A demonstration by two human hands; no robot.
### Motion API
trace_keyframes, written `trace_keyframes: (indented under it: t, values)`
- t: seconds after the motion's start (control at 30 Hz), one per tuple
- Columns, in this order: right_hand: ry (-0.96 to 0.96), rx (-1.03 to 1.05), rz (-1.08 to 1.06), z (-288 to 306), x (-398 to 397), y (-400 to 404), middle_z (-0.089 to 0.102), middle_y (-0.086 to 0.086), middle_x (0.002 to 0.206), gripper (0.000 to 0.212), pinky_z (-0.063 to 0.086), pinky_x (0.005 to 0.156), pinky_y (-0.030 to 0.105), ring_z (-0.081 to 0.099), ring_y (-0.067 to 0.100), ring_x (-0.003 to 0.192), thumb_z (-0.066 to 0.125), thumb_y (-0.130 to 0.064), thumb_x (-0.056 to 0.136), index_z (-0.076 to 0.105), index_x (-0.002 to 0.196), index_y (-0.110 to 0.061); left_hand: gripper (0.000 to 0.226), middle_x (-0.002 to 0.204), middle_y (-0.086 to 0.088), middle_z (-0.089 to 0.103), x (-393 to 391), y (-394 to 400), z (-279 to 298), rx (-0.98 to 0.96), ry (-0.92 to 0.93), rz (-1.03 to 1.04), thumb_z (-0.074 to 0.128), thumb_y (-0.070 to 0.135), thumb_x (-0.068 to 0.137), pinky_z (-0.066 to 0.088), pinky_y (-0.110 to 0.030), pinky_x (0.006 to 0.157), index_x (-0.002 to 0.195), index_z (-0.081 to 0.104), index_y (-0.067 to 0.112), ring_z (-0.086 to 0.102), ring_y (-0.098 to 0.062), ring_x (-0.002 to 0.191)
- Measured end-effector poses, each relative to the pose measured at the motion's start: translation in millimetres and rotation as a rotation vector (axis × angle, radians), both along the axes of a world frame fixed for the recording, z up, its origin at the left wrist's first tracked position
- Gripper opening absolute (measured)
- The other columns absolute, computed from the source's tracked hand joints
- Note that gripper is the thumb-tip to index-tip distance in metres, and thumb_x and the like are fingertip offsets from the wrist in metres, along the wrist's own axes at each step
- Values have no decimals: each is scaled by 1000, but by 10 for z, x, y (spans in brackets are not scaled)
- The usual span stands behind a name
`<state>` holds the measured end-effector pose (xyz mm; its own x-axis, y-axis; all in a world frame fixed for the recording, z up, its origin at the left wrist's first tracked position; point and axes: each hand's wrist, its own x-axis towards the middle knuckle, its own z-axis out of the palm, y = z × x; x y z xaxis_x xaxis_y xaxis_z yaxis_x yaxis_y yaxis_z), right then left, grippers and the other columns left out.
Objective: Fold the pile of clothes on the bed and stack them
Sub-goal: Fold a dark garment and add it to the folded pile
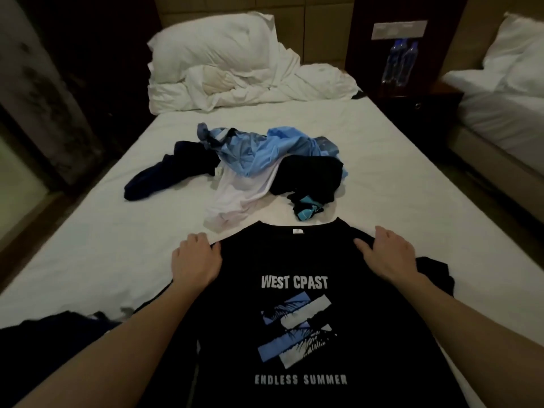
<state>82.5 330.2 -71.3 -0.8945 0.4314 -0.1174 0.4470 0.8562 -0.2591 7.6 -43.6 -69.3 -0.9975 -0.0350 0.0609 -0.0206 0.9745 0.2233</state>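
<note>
A black T-shirt (pixel 294 260) with a "WEST CPAST / ENDLESS SUMMER" print lies face up and spread flat at the near end of the bed (pixel 103 231), collar pointing away from me. My left hand (pixel 195 257) grips its left shoulder, thumb on top of the cloth. My right hand (pixel 388 254) grips the right shoulder the same way. Beyond the collar, mid-bed, lies the unfolded pile of clothes (pixel 265 154): light blue, white, navy and black pieces tangled together.
More dark clothing (pixel 44 334) lies at the bed's near left corner. A pillow and crumpled white duvet (pixel 223 54) fill the head of the bed. Water bottles (pixel 400 63) stand on a dark nightstand (pixel 418 104) to the right, with a second bed (pixel 506 113) beyond it.
</note>
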Motion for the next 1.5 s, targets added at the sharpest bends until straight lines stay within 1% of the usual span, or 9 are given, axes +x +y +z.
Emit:
trace_keyframes:
  t: [0.23, 0.33, 0.5, 0.67, 0.8, 1.03, 1.17, 1.3, 1.5]
  values:
    - [-240, -174, -43, 190, 585, 462, 56, 16, 135, 39, 42, 100, 38, 53, 33, 119, 39, -24, 97, 55, 131, -14, 56, 123, -12, 57, 471, -779, 260, -99, -541, 134, 48, 60, 86, 45, -41, 99, 114, 56, 12, 56, -32, 110]
    - [-229, -151, -74, 217, 725, 533, 50, 19, 139, 45, 40, 98, 38, 47, 36, 127, 50, -16, 96, 44, 140, -11, 30, 107, -7, 59, 594, -784, 360, -25, -416, 99, 50, 43, 95, 50, -38, 86, 97, 50, 13, 58, -26, 92]
    - [-136, -180, -169, 301, 814, 524, 60, 6, 89, 10, 36, 84, 39, 55, 24, 80, 61, -27, 86, 63, 90, -17, 19, 84, -4, 59, 650, -457, 783, 60, 3, 72, 57, 37, 92, 44, -36, 67, 89, 50, 19, 58, -25, 76]
    - [164, -564, -57, 448, 830, 491, 67, 9, 75, 23, 44, 67, 35, 63, 26, 75, 70, -29, 87, 68, 78, -8, 36, 92, -12, 68, 544, 378, 1028, 671, -196, 59, 81, 38, 79, 57, -38, 70, 92, 64, 9, 67, -25, 80]
    - [285, -871, -113, 534, 780, 392, 62, 9, 68, 27, 40, 63, 33, 61, 24, 67, 68, -27, 89, 66, 78, -3, 49, 101, -11, 68, 824, 833, 661, 1024, -327, 30, 57, 58, 91, 58, -35, 55, 105, 63, 11, 72, -33, 69]
    - [354, -958, -286, 558, 518, -360, 68, 6, 92, 38, 46, 75, 34, 64, 23, 86, 51, -47, 93, 66, 93, -12, 45, 151, 6, 44, 1054, 342, -119, 344, -26, -370, 43, 43, 103, 25, -28, 117, 139, 56, 19, 39, -13, 140]
    - [95, -701, 137, 209, 689, -1174, 51, -1, 135, 80, 34, 106, 38, 46, 23, 130, 27, -75, 91, 49, 135, -13, 90, 163, 15, 1, 1247, 233, -378, 80, -101, -562, -4, 77, 86, -2, -25, 120, 157, 19, 27, -5, -5, 150]
    - [-195, -78, 484, -188, 1007, -1478, -19, 12, 161, 116, -9, 122, 46, -19, 25, 150, -16, -83, 65, -7, 157, -12, 83, 159, 15, -17, 1575, 271, -449, -9, -109, -541, -9, 69, 84, -11, -26, 119, 156, -1, 28, -20, -5, 147]
    - [70, -107, 508, 92, 1374, -1361, 8, -1, 166, 92, 5, 121, 29, 1, 14, 152, -4, -68, 83, 13, 158, -17, 65, 160, 12, -16, 2119, 224, -440, 135, -126, -440, 11, 52, 102, -10, -22, 119, 157, -6, 22, -16, -5, 148]
